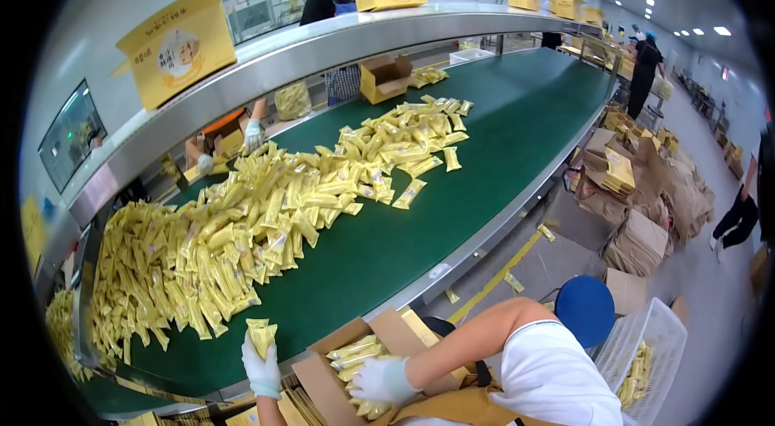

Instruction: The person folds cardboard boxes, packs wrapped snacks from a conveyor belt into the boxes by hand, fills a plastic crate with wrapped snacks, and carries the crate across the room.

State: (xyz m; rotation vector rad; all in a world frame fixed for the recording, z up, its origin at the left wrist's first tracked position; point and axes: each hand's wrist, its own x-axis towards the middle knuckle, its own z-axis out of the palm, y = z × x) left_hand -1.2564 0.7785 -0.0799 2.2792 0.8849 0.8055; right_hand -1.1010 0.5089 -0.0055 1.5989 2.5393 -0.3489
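Note:
My left hand (262, 365), in a white glove, holds a yellow wrapped packet (261, 335) upright at the belt's near edge. My right hand (383, 380), also gloved, lies on packets inside an open cardboard box (323, 387); its fingertips are partly hidden, and I cannot make out whether it grips one. Yellow packets (357, 352) fill the box in rows. Beyond my hands, a large heap of yellow packets (234, 224) spreads over the green conveyor belt (404, 240).
A metal shelf (323, 31) with yellow cartons (182, 47) spans the belt. Across it, a co-worker's gloved hands (253, 135) touch the heap's far side. At right are a blue stool (584, 311), a white crate (666, 345) and brown sacks (638, 242).

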